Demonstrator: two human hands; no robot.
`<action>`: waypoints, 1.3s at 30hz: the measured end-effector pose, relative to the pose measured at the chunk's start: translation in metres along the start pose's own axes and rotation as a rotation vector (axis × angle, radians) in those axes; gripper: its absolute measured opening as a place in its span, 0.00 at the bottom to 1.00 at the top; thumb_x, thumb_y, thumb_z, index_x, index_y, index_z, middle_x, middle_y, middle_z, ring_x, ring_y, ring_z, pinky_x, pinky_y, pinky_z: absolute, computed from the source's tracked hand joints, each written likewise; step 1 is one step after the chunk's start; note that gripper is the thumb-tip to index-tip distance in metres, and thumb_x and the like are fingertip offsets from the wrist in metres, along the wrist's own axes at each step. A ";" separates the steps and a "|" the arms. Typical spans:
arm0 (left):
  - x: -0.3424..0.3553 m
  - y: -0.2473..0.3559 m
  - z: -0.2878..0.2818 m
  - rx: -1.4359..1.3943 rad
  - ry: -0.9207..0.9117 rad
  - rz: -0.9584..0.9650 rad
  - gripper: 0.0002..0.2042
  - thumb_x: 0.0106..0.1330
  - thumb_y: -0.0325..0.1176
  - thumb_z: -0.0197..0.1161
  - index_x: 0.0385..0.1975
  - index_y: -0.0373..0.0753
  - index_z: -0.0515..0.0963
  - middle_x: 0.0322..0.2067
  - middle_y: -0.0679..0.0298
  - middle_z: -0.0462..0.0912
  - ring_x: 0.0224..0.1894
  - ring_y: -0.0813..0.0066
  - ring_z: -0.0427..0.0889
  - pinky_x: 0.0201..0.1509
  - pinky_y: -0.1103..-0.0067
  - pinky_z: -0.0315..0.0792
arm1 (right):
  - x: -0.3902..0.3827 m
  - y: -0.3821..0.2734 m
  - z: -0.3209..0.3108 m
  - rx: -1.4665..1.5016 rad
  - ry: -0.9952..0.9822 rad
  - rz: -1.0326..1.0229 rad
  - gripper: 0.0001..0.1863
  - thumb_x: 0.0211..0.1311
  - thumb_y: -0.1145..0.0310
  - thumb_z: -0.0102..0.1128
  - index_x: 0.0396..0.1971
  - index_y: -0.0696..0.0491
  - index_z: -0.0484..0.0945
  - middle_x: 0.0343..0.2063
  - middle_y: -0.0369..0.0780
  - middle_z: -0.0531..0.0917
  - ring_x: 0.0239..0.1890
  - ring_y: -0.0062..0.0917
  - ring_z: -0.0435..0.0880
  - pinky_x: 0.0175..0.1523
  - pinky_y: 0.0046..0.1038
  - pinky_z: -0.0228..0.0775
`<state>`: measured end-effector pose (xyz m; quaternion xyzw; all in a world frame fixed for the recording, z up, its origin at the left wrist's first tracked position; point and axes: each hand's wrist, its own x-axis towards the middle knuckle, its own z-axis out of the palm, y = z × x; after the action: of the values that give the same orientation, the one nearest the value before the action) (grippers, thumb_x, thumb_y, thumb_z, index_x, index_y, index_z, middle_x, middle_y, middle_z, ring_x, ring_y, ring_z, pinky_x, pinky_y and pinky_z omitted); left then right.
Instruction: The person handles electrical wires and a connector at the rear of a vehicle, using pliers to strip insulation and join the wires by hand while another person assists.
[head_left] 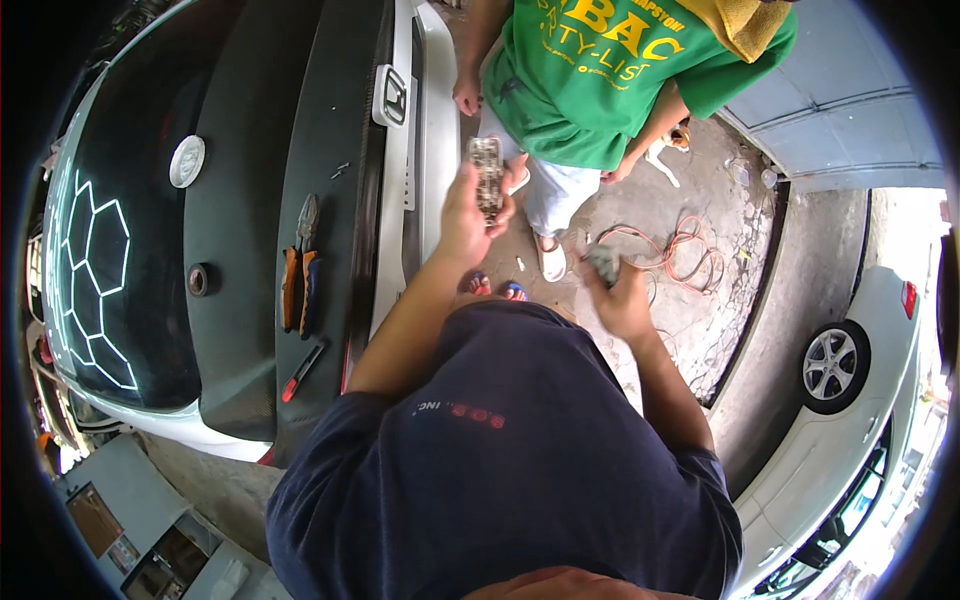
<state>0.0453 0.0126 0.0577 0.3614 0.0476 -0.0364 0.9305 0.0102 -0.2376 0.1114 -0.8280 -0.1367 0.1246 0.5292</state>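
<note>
My left hand [468,222] is raised beside the car's rear edge, its fingers closed round a small flat rectangular piece [486,180]. That piece looks silvery and brown with a mottled pattern; its kind cannot be made out. Lower and to the right, my right hand [622,300] is closed on a small grey-green thing [604,264], blurred and partly covered by the fingers. On the dark rear of the car [240,250], to my left, lie pliers [302,265] with orange and blue handles, and a red utility knife [303,372]. Small screws [341,170] rest above the pliers.
A black tape roll [201,279] and a round white dish [187,161] sit farther left on the car. Facing me stands a person in a green shirt [600,90]. An orange hose or cord [690,255] coils on the concrete near a dog [665,155]. Another white car [800,480] is at right.
</note>
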 end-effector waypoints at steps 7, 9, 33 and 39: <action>-0.001 0.003 -0.010 -0.208 -0.090 -0.098 0.30 0.78 0.61 0.42 0.71 0.48 0.60 0.38 0.65 0.74 0.25 0.76 0.72 0.21 0.80 0.64 | 0.023 -0.013 -0.014 -0.049 0.175 0.004 0.09 0.72 0.69 0.60 0.35 0.60 0.80 0.24 0.37 0.82 0.26 0.18 0.76 0.33 0.26 0.70; -0.001 0.003 -0.002 -0.175 -0.090 -0.095 0.31 0.78 0.63 0.41 0.69 0.46 0.63 0.39 0.66 0.75 0.24 0.76 0.73 0.20 0.81 0.64 | 0.022 -0.029 -0.005 0.024 0.175 -0.026 0.14 0.74 0.66 0.58 0.28 0.60 0.77 0.21 0.35 0.78 0.25 0.18 0.74 0.32 0.25 0.67; 0.055 0.244 -0.069 1.088 0.671 0.010 0.18 0.67 0.35 0.69 0.53 0.32 0.80 0.37 0.61 0.87 0.38 0.72 0.87 0.38 0.72 0.81 | -0.005 0.007 0.001 0.296 0.143 0.095 0.15 0.76 0.63 0.58 0.30 0.56 0.78 0.22 0.31 0.78 0.24 0.13 0.72 0.30 0.22 0.63; 0.038 0.242 -0.039 1.404 0.858 -0.110 0.11 0.67 0.35 0.68 0.43 0.36 0.86 0.36 0.61 0.88 0.35 0.69 0.88 0.38 0.71 0.82 | -0.021 0.018 0.000 0.299 0.123 0.149 0.16 0.75 0.62 0.60 0.28 0.56 0.78 0.21 0.31 0.77 0.23 0.13 0.70 0.29 0.21 0.62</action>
<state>0.1050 0.2160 0.1863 0.8386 0.3829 0.0380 0.3857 -0.0078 -0.2525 0.0959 -0.7541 -0.0223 0.1314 0.6430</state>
